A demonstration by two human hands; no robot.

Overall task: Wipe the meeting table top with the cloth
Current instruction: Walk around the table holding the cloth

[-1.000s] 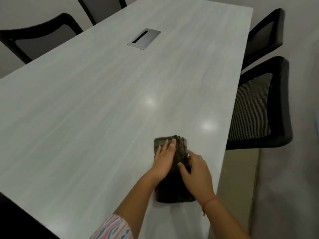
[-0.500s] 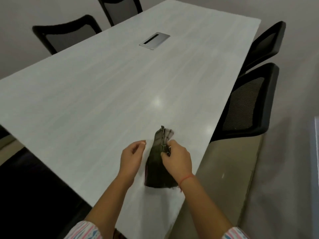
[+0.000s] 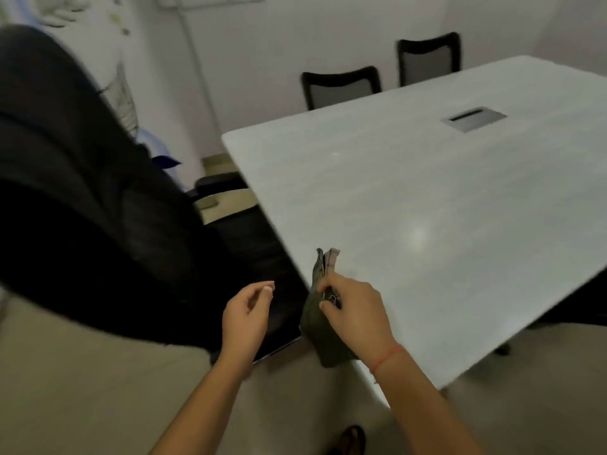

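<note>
Folded dark cloth (image 3: 314, 326) at the table's (image 3: 427, 192) 7 o'clock edge, pinched upright by the right hand (image 3: 356, 311) — looks soft, light, limp, best gripped mid-fold — left hand (image 3: 246, 318) at its 9 o'clock, loosely curled, empty.

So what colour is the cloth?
The cloth is dark olive green; the head view shows it.

One head-worn view
It looks down and forward, close over a corner of the table (image 3: 427, 198); the left side seems motion-blurred.

Office meeting room: long table (image 3: 427, 198), mesh chairs (image 3: 341, 88).
</note>
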